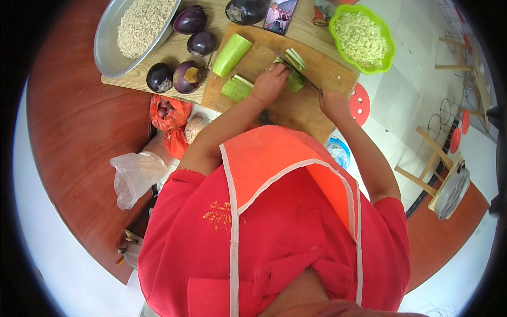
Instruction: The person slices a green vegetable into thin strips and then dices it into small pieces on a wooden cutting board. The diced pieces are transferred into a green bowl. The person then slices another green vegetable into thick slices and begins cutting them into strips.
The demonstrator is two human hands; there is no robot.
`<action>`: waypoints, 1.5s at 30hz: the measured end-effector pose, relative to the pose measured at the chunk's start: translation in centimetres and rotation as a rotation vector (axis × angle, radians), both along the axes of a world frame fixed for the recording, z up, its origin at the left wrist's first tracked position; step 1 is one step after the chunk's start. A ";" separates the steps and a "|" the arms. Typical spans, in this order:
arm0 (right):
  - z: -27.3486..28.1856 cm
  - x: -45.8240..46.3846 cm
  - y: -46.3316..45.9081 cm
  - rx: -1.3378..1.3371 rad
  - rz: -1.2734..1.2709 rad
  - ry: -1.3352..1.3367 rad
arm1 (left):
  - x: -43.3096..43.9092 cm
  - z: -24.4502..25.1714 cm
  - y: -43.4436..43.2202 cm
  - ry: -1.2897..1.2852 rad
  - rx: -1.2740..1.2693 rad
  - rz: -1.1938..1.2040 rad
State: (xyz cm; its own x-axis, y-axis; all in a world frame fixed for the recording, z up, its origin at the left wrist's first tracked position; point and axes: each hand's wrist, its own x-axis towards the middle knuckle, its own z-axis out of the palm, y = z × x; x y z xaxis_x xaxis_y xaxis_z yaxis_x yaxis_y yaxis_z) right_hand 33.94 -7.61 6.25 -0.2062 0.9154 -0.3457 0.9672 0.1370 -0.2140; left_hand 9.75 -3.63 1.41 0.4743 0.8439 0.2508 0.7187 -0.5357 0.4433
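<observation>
On a wooden cutting board (305, 115), my left hand (272, 82) presses down on a piece of green squash (295, 82). My right hand (334, 104) grips the handle of a knife (307, 79), whose blade lies along the right side of that piece. A few pale-edged slices (295, 59) rest just beyond the blade. To the left of my left hand lies a shorter squash piece with a cut face (237, 88). Farther up the board is a larger squash chunk (232, 54). My fingers partly cover the piece under the knife.
Several dark eggplants (190, 20) sit left of the board beside a metal basin (103, 47) of pale chopped bits. A phone (280, 15) lies at the board's far edge. A green scalloped bowl (391, 59) holds diced pale-green vegetable. Bags (171, 115) and red stools (359, 104) stand below table height.
</observation>
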 end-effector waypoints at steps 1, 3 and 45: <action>0.7 0.1 0.0 0.074 0.021 0.074 | 0.0 0.0 0.0 -0.017 0.016 0.002; 2.8 0.4 0.0 0.120 0.026 0.147 | 0.0 0.1 -0.1 -0.036 0.024 0.015; 1.1 -0.1 0.1 -0.062 -0.019 -0.003 | -0.4 -1.2 -0.6 -0.154 -0.004 0.036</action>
State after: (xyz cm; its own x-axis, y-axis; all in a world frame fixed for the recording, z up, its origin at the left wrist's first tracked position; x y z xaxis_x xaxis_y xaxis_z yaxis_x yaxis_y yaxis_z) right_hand 33.85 -7.50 7.38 -0.1876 0.8962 -0.4020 0.9701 0.1049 -0.2187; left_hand 9.30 -4.23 0.23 0.4002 0.8607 0.3146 0.6606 -0.5089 0.5519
